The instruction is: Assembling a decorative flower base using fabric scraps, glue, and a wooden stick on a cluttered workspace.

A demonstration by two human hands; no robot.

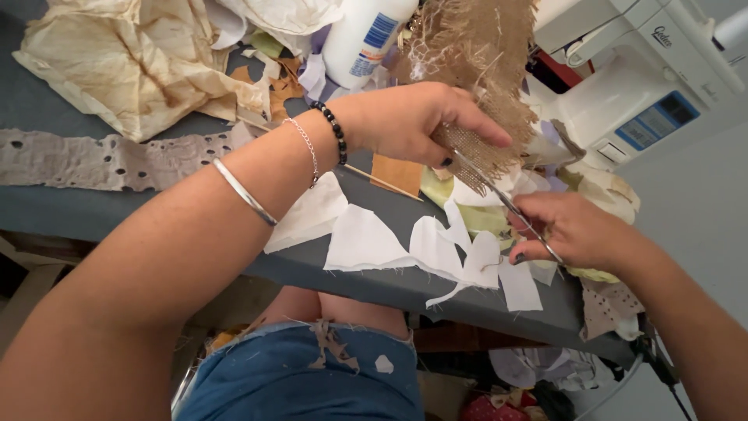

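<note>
My left hand pinches a piece of tan burlap and holds it up above the dark grey table. Bracelets ring that wrist. My right hand grips a pair of scissors, whose thin metal blades reach up to the lower frayed edge of the burlap just below my left thumb. Loose burlap threads hang around the cut.
White fabric scraps lie along the table's near edge. A perforated grey strip, crumpled stained cloth, a white glue bottle and a thin wooden stick lie behind. A white sewing machine stands at right.
</note>
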